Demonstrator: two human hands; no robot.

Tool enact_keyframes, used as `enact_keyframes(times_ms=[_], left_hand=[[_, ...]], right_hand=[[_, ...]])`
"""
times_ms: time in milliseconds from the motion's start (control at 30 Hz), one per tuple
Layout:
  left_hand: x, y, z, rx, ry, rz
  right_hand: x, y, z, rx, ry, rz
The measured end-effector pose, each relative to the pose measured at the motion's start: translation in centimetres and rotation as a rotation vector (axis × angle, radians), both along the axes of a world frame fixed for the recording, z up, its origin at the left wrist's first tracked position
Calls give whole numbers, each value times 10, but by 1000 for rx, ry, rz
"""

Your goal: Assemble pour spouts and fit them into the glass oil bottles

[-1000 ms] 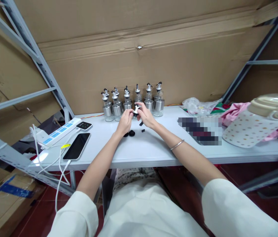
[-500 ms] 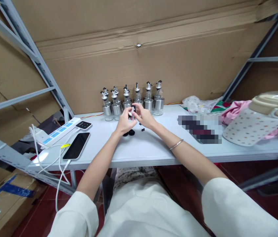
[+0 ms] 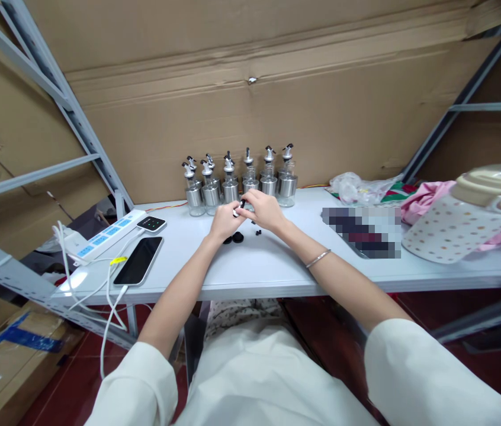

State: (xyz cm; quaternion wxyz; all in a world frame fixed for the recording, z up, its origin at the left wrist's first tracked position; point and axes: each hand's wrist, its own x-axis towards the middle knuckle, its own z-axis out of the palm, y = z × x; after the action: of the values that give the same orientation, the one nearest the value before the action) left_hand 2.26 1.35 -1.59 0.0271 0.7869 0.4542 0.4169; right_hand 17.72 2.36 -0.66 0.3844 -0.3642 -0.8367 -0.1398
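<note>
A pourer spout (image 3: 235, 213), more covered than half a second ago, is pinched in the left hand (image 3: 224, 222), its fingers now drawn in. A black piece (image 3: 242, 203) is gripped by the right hand's (image 3: 263, 210) closed fingertips. Black caps (image 3: 237, 237) are left nearer than the hands on the counter (image 3: 277, 266); glass bottles (image 3: 286, 185) are lined up beyond.

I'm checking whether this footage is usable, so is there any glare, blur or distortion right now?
Head view: glare on the table near its left end; a pixelated patch at right; the lidded container there looks stretched; the small part between left hand and right hand lacks clear detail.
</note>
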Motion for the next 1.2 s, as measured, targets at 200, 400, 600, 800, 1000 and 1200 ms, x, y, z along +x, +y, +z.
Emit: enact_keyframes(times_ms=[200,400,600,800,1000,1200], left_hand=[[2,-2,1,-6,63,-9],[1,-2,0,18,72,-48],[-2,-1,2,76,34,-46],[-4,-1,0,105,48,-38],[-3,-3,2,82,55,-20],[-4,-1,1,103,70,-25]], right_hand=[[1,7,-3,46,-102,-36],[4,9,-2,-126,109,-108],[15,7,10,-176,282,-199],[33,29,0,-432,166,-244],[46,37,-3,-546,147,-293],[40,24,2,-885,-180,-149]])
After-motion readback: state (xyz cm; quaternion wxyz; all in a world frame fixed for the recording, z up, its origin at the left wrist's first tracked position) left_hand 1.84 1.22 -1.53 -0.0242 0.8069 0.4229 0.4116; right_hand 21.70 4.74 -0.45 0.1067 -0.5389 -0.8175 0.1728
